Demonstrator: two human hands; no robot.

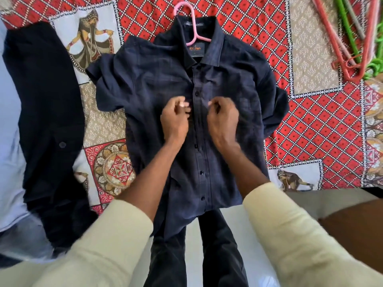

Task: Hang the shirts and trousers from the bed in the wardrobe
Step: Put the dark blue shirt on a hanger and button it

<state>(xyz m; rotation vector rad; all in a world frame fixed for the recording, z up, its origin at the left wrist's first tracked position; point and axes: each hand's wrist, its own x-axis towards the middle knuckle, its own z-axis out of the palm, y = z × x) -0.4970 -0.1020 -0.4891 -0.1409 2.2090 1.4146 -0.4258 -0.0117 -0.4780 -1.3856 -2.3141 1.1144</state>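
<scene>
Navy shirt [165, 96] laid flat on the printed bedspread [310, 125], pink hanger [191, 23] seated in the collar. Placket is pinched at mid-chest by left hand [175, 119] and right hand [222, 119], fingers curled on the fabric. Dark trousers [47, 121] lie left of it. Red and green hangers [352, 38] piled at upper right.

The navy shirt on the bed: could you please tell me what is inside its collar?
A pink hanger sits inside the navy shirt; its hook and one arm show at the open collar. The rest of it is covered by fabric.
</scene>
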